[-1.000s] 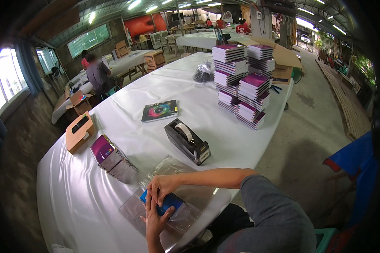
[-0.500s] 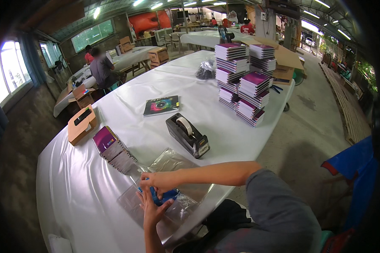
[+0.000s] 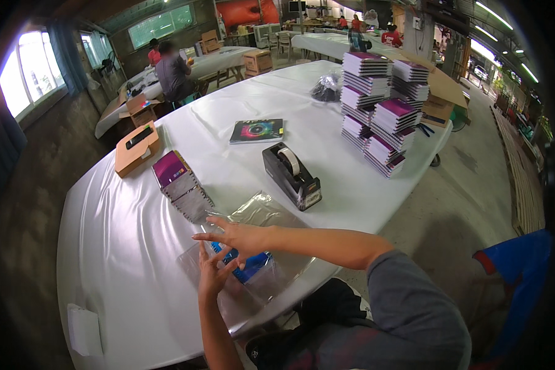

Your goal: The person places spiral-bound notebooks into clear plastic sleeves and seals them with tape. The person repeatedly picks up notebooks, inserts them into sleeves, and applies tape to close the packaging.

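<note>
A blue, flat item (image 3: 257, 269), perhaps a small notebook, lies among clear plastic bags (image 3: 271, 216) at the table's near edge. My right hand (image 3: 243, 237) reaches across it from the right, fingers stretched apart and pointing left. Just below, my left hand (image 3: 213, 274) has its fingers spread at the blue item's left end. Neither hand visibly grips anything; the hands partly cover the item. Beyond them stands a stack of spiral notebooks (image 3: 182, 185) with a purple cover on top. A black tape dispenser (image 3: 291, 176) with a pale roll sits to the right of this stack.
Tall stacks of purple spiral notebooks (image 3: 376, 108) stand at the far right, near a cardboard box (image 3: 438, 111). A dark book with a colourful ring (image 3: 257, 131) lies mid-table. A carton with a black object (image 3: 137, 148) rests at left. A person (image 3: 174, 74) sits beyond.
My right hand has opened from a closed, bent pose to stretched fingers, uncovering more of the blue item. My left fingers remain spread. The view has shifted, moving the table's objects right and up.
</note>
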The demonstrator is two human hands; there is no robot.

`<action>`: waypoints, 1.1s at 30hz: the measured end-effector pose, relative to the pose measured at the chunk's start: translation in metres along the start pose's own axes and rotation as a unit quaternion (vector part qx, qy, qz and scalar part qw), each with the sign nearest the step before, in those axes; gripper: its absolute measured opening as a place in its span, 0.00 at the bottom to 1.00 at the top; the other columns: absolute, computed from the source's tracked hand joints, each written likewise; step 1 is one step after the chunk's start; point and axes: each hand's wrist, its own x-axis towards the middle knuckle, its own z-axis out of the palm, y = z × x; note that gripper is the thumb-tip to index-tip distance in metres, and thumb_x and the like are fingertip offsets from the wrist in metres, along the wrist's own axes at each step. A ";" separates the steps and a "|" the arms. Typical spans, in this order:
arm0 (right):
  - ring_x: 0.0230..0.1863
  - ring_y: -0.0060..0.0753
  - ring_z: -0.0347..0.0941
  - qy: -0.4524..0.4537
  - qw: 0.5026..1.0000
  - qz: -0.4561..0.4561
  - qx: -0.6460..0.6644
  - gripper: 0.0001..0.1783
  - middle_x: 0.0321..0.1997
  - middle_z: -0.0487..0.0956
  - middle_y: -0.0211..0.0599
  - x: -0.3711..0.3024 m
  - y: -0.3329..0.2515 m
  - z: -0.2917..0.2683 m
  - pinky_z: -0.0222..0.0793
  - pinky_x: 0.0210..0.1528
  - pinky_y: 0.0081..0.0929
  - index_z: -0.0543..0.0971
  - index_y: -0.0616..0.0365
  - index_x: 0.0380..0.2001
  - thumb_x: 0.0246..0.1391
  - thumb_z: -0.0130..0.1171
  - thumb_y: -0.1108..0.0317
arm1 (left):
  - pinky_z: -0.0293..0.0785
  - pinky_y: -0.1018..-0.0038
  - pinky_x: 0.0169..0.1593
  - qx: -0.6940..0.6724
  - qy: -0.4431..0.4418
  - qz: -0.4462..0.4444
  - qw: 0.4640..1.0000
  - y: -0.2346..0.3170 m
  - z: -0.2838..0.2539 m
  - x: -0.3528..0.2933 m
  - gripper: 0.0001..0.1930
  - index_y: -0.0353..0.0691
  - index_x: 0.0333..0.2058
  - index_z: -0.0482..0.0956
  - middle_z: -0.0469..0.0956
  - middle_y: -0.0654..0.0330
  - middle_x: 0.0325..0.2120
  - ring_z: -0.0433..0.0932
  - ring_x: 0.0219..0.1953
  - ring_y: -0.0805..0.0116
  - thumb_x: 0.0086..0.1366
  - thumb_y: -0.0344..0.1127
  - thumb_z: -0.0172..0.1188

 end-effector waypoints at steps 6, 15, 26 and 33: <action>0.61 0.65 0.58 0.027 0.998 0.050 0.002 0.61 0.69 0.42 0.55 -0.034 -0.016 0.020 0.62 0.58 0.49 0.47 0.29 0.65 0.31 0.73 0.68 | 0.52 0.57 0.64 0.039 0.007 0.017 0.999 0.000 -0.003 0.000 0.29 0.58 0.51 0.76 0.41 0.35 0.64 0.41 0.67 0.44 0.47 0.50 0.69; 0.64 0.45 0.58 0.036 0.981 0.051 0.186 0.29 0.65 0.60 0.43 -0.157 -0.061 -0.022 0.54 0.63 0.38 0.73 0.48 0.52 0.43 0.67 0.60 | 0.57 0.60 0.62 -0.004 0.018 -0.018 1.000 -0.001 -0.002 -0.003 0.31 0.55 0.52 0.74 0.36 0.38 0.65 0.51 0.66 0.50 0.46 0.43 0.71; 0.34 0.25 0.67 0.360 0.818 0.426 0.143 0.22 0.43 0.74 0.31 -0.188 0.080 -0.087 0.64 0.34 0.24 0.76 0.53 0.45 0.53 0.58 0.50 | 0.72 0.65 0.54 -0.116 -0.013 -0.071 0.991 0.018 -0.006 -0.001 0.30 0.49 0.53 0.74 0.29 0.43 0.65 0.77 0.47 0.56 0.48 0.36 0.71; 0.36 0.21 0.59 0.234 0.754 0.510 0.341 0.14 0.38 0.72 0.21 -0.149 0.115 -0.095 0.59 0.36 0.29 0.78 0.44 0.34 0.50 0.61 0.50 | 0.71 0.65 0.55 -0.137 -0.024 -0.064 0.988 0.016 -0.006 0.000 0.30 0.47 0.53 0.73 0.30 0.43 0.65 0.75 0.48 0.55 0.48 0.35 0.70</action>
